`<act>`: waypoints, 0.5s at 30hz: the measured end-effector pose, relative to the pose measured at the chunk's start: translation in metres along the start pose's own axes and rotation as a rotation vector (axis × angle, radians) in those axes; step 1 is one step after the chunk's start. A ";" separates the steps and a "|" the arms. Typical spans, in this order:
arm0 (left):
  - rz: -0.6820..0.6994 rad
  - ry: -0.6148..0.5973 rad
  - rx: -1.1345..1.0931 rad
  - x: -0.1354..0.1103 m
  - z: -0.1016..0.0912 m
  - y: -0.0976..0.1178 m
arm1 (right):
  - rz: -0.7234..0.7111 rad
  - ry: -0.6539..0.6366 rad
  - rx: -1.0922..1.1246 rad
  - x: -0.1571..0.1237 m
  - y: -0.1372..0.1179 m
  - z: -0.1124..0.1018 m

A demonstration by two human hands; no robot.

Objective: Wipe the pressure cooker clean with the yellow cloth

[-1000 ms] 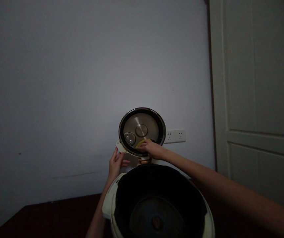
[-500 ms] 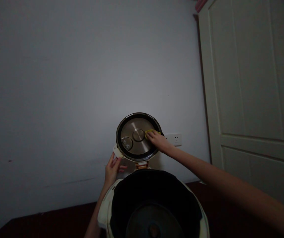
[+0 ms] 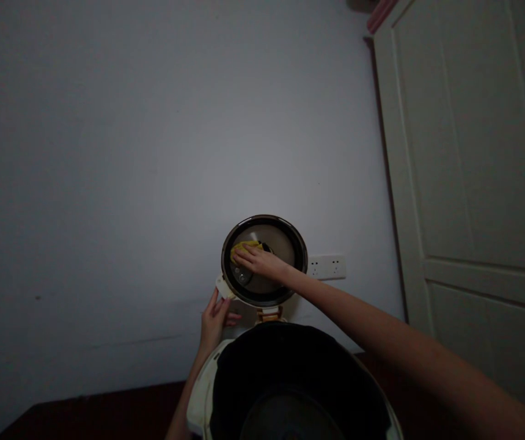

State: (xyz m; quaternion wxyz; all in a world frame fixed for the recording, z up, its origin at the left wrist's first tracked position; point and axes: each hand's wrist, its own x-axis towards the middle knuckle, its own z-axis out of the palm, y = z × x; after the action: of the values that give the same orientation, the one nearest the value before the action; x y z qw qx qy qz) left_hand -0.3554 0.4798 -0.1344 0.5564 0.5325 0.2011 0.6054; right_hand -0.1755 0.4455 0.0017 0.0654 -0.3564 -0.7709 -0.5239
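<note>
An electric pressure cooker (image 3: 202, 391) stands in front of me with its round lid (image 3: 285, 241) raised on the hinge at the back. My left hand (image 3: 215, 318) grips the white tab at the lid's lower left edge between thumb and fingers. Against the metal inner face of the lid, my right hand (image 3: 260, 263) presses a yellow cloth (image 3: 241, 249), left of the middle and just above the round valve parts (image 3: 241, 277). The hand hides part of the lid's centre. Dark and deep, the cooker's inside shows a round plate at the bottom.
Behind the lid is a pale wall (image 3: 129, 153) with a white socket panel (image 3: 330, 267) to the lid's right. A white panelled door (image 3: 473, 153) stands along the right side. The cooker rests on a dark reddish-brown table (image 3: 97, 412).
My right hand has slid the yellow cloth leftward across the lid's inner face, from right of centre to the left side. My left hand keeps its grip. The whole view has shifted slightly.
</note>
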 end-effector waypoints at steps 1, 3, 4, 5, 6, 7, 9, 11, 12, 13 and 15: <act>0.002 -0.001 -0.001 0.000 0.000 0.000 | 0.015 -0.008 0.000 -0.002 0.008 -0.002; 0.003 -0.005 -0.004 0.000 0.000 0.001 | 0.101 -0.027 -0.006 -0.009 0.025 -0.009; 0.000 -0.005 -0.006 0.000 0.000 0.001 | 0.164 -0.037 -0.012 -0.013 0.033 -0.014; -0.004 -0.003 -0.009 0.000 0.000 0.001 | 0.230 -0.046 -0.016 -0.019 0.039 -0.017; -0.008 -0.002 -0.013 0.000 0.000 0.001 | 0.293 -0.052 -0.016 -0.024 0.043 -0.020; -0.010 0.000 -0.016 0.001 0.000 0.001 | 0.347 -0.055 -0.011 -0.031 0.044 -0.022; -0.011 0.005 -0.018 0.002 0.000 0.001 | 0.431 -0.054 0.012 -0.046 0.037 -0.022; -0.013 0.010 -0.013 0.003 0.000 0.000 | 0.494 -0.062 0.040 -0.061 0.019 -0.016; -0.014 0.015 -0.008 0.003 0.000 -0.001 | 0.514 -0.077 0.055 -0.068 0.007 -0.011; -0.014 0.018 -0.003 0.004 0.000 -0.001 | 0.524 -0.099 0.070 -0.074 -0.005 -0.006; -0.007 0.014 0.006 0.004 0.000 -0.002 | 0.459 -0.151 0.107 -0.083 -0.028 0.004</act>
State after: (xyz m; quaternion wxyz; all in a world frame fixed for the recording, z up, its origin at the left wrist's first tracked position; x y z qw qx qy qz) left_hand -0.3535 0.4841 -0.1343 0.5557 0.5290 0.2087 0.6065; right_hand -0.1303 0.4032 -0.0606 0.1434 -0.5563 -0.6991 -0.4257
